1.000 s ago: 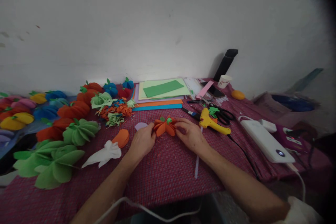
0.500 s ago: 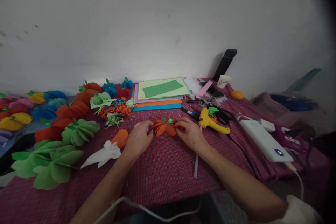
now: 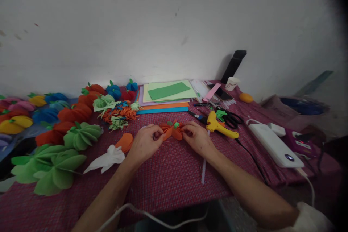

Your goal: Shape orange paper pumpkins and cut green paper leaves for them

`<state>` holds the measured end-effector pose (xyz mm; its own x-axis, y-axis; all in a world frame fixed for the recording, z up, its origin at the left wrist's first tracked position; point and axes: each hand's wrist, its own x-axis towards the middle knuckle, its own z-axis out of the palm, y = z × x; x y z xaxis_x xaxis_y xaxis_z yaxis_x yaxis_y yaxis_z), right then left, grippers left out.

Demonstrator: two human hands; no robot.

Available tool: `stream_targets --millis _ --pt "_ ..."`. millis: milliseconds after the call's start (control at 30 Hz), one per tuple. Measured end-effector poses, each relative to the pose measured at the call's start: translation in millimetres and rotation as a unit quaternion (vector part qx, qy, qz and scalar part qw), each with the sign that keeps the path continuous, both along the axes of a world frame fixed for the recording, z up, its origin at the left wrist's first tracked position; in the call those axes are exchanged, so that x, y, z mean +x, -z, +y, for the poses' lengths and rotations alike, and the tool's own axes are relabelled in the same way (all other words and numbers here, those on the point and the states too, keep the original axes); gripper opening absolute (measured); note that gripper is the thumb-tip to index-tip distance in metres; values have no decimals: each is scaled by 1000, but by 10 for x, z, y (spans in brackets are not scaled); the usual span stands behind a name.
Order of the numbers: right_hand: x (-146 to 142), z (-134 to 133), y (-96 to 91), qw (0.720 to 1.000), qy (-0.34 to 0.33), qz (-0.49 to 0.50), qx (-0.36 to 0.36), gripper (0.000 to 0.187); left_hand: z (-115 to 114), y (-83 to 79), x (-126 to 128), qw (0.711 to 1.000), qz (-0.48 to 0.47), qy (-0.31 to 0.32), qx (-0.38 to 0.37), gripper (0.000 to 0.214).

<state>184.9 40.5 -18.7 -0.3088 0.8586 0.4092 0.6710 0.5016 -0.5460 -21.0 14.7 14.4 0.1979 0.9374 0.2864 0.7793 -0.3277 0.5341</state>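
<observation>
Near the middle of the surface (image 3: 174, 174), a little toward its far edge, an orange paper pumpkin (image 3: 172, 131) with a small green stem sits between both hands. The left hand (image 3: 145, 143) has its grip pinched on the pumpkin's left folds, fingers curled; the right hand (image 3: 198, 138) grasps its right side, fingertips touching the paper. Just right of the right hand lies a yellow glue gun (image 3: 219, 126), with black scissors (image 3: 231, 117) beyond it. A white power bank (image 3: 274, 145) lies toward the right edge. A stack of coloured paper sheets (image 3: 165, 96) rests by the far edge. Finished paper pumpkins (image 3: 76, 123) crowd the left side, and a white paper scrap (image 3: 107, 158) lies near the left hand.
</observation>
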Motion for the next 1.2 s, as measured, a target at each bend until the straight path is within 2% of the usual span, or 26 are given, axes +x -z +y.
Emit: stream_targets --millis 433,567,733,1200 --pt "-5 6 34 1000 -1 3 8 13 -7 31 16 999 22 26 -4 20" --pt "-2 -3 24 1000 -4 3 7 12 -26 37 33 1000 4 16 -5 23" --pt "-2 -4 23 1000 -3 3 7 11 -24 32 30 1000 3 -2 1 19" --pt "-6 -14 18 1000 5 -12 8 10 -43 99 98 999 17 38 -7 17"
